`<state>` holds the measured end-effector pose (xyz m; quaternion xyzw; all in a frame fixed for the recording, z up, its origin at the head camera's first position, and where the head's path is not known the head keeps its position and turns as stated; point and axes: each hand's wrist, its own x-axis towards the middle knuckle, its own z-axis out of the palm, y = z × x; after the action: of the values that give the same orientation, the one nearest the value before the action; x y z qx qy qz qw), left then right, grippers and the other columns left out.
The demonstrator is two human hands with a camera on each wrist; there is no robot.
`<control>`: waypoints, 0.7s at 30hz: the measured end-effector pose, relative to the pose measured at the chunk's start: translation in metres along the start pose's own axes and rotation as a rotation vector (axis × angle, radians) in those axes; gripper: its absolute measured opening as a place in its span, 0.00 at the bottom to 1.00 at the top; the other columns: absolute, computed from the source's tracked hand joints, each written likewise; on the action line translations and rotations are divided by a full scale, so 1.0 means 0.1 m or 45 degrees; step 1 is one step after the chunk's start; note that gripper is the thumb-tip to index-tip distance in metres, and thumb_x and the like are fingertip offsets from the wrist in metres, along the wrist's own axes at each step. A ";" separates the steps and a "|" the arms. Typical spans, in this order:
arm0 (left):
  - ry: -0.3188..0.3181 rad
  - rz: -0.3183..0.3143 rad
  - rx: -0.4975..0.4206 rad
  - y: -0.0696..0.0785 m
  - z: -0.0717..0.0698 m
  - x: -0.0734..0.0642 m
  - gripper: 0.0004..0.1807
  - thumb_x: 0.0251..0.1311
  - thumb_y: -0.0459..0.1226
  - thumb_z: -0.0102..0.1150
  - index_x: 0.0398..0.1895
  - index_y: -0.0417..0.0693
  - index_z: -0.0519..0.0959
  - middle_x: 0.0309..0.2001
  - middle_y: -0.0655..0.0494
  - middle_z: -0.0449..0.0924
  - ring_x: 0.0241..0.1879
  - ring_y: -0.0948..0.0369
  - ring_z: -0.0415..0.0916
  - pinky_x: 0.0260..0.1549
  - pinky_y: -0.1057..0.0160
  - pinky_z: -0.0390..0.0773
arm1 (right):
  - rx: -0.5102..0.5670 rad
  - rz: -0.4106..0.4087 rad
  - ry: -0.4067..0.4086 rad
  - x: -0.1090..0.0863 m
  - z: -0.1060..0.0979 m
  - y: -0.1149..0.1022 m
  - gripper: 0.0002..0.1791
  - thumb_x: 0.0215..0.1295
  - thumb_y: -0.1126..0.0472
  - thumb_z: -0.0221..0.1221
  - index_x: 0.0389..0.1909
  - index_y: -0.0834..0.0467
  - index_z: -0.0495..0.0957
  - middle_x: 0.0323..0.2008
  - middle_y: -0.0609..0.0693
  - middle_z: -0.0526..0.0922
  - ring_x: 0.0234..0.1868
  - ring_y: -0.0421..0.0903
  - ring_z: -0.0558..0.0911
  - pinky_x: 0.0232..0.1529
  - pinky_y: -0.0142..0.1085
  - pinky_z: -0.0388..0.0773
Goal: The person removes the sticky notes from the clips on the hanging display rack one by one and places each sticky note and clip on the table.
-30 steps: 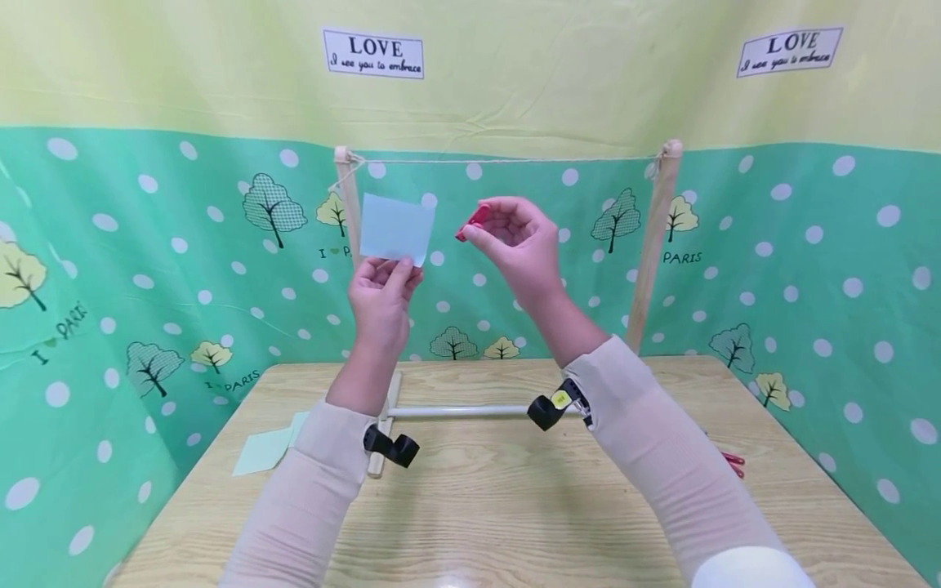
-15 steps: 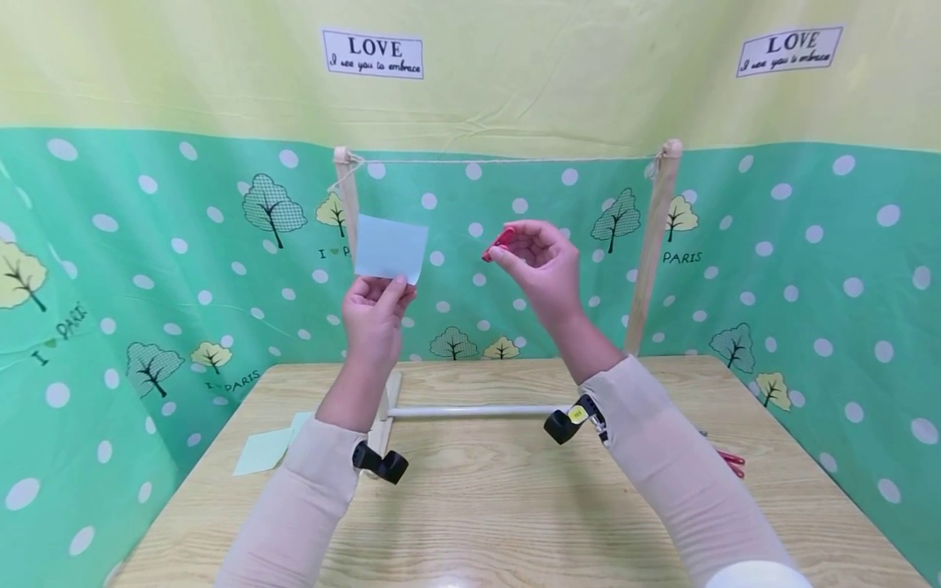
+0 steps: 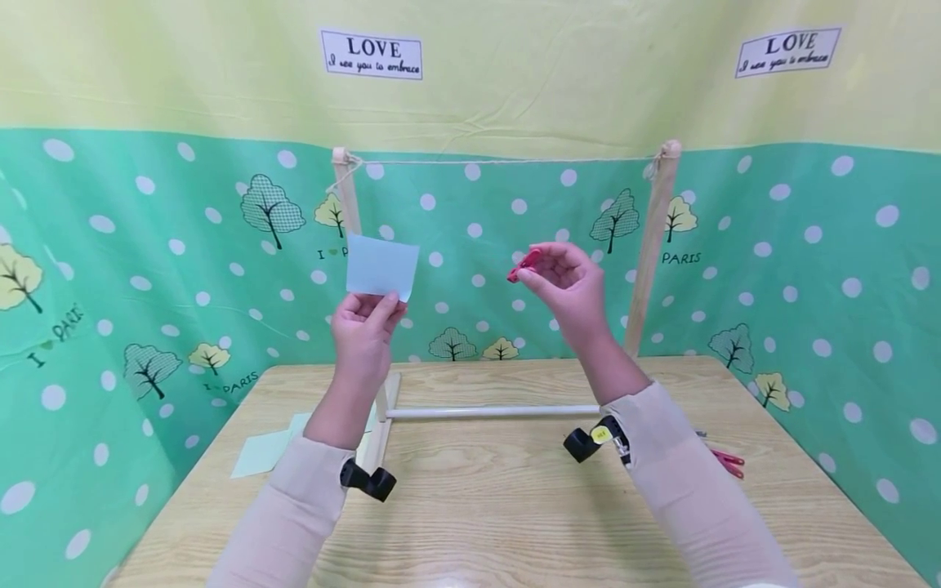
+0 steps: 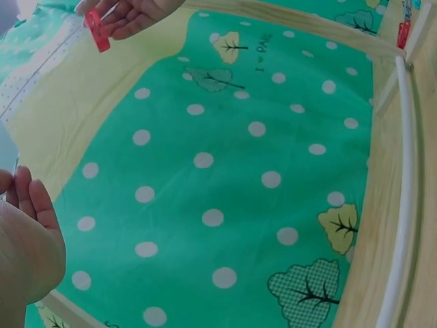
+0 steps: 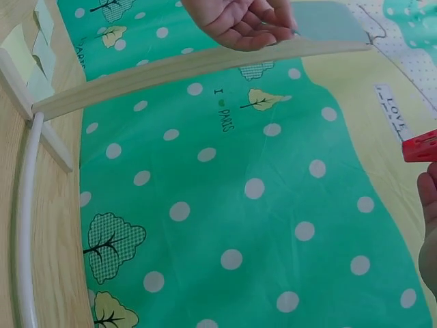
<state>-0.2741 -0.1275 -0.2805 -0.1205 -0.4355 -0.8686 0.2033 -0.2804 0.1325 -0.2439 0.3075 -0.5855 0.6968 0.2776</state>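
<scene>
In the head view my left hand [image 3: 363, 336] pinches the lower edge of a light blue square of paper [image 3: 382, 265] and keeps it upright in front of the left wooden post [image 3: 346, 196]. A red clothespin [image 3: 525, 266] is held between the thumb and fingers of my right hand [image 3: 569, 286], apart from the paper. Both hands are below the string [image 3: 507, 161] tied between the two posts. The right wrist view catches the clothespin [image 5: 420, 147] at its right edge. In the left wrist view, the clothespin [image 4: 97, 31] shows at the upper left.
More pale paper sheets [image 3: 262, 452] lie at the table's left. Red clothespins [image 3: 728, 462] lie at the right, partly behind my right sleeve. A white rod [image 3: 485, 412] joins the bases of the frame, whose right post [image 3: 652, 245] rises behind my right hand.
Both hands have come down, away from the string. The right hand with the clothespin has also shifted right, and the left hand with the paper slightly left, so they are farther apart.
</scene>
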 end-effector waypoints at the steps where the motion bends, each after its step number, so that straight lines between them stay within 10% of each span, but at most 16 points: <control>1: -0.004 -0.006 0.003 -0.01 -0.01 -0.01 0.09 0.60 0.24 0.61 0.42 0.39 0.76 0.37 0.50 0.77 0.30 0.59 0.79 0.39 0.65 0.84 | -0.017 0.008 -0.001 -0.02 -0.02 0.00 0.19 0.55 0.73 0.68 0.47 0.74 0.75 0.37 0.55 0.83 0.38 0.48 0.82 0.43 0.32 0.82; 21: -0.043 -0.054 0.094 -0.07 -0.36 -0.12 0.07 0.63 0.32 0.63 0.41 0.38 0.77 0.36 0.50 0.80 0.30 0.59 0.81 0.33 0.66 0.84 | -0.036 0.080 0.013 -0.38 -0.26 0.10 0.18 0.56 0.75 0.66 0.49 0.69 0.77 0.39 0.54 0.83 0.39 0.47 0.81 0.43 0.31 0.81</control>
<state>-0.2676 -0.1494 -0.3113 -0.1181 -0.4731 -0.8539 0.1818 -0.2655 0.1553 -0.2827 0.2813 -0.6032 0.6985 0.2628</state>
